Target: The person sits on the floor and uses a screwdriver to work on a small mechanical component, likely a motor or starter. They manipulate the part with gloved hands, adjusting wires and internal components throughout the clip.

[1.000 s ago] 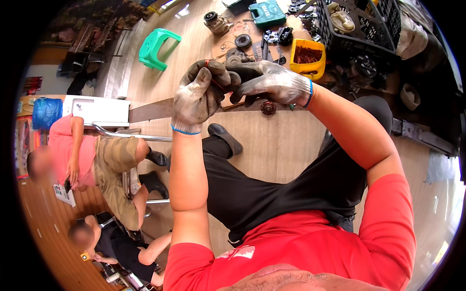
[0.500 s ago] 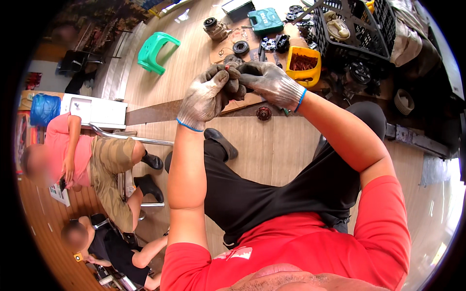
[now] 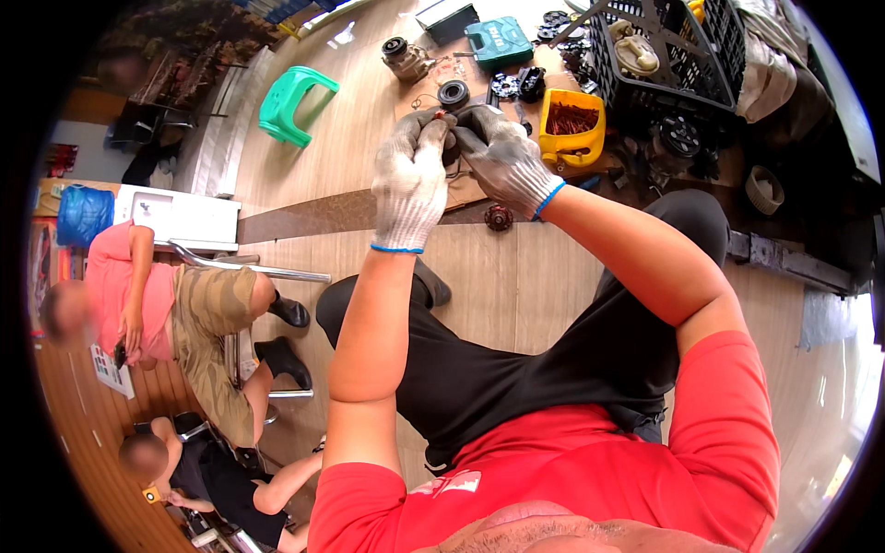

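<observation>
Two hands (image 3: 412, 180) (image 3: 507, 161), reddish pieces (image 3: 570, 120) in yellow tub (image 3: 557, 144)

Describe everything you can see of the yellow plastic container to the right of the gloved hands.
The yellow, boxy plastic-looking container has rounded corners and a wide open top. Inside lies a heap of thin reddish-brown pieces, too small to identify. It stands low down, right of the person's right hand in its grey-and-white glove, near the black plastic lattice crate. Neither hand touches it; what lies directly beneath is unclear.

The gloves (image 3: 411, 198) look ribbed, knitted cloth — the green stool (image 3: 279, 100), smooth glossy plastic.
</observation>
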`<state>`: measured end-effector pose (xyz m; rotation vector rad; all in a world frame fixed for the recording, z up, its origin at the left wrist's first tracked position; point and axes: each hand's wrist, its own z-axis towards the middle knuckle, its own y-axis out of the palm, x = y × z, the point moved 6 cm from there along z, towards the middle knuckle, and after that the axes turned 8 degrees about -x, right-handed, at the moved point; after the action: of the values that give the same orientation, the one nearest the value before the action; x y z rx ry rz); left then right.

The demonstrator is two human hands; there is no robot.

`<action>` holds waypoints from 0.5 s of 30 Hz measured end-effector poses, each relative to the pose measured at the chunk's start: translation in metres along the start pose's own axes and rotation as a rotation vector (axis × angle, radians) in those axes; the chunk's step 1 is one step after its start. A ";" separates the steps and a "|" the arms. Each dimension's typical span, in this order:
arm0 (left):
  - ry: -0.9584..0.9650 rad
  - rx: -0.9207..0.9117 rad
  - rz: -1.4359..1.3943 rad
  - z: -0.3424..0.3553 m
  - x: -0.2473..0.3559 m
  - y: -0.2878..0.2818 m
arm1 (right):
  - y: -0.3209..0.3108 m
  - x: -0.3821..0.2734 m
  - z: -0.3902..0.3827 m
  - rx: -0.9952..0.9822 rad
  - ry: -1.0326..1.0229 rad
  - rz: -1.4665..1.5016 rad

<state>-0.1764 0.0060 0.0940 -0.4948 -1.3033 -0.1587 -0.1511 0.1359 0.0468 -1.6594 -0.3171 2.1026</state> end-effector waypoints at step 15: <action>-0.223 0.000 -0.758 0.028 -0.056 -0.010 | -0.003 0.000 0.015 -0.142 -0.055 0.229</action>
<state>-0.2204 0.0006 0.0480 0.0072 -1.6606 -0.7488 -0.1645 0.1399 0.0520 -1.7946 -0.3131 2.3450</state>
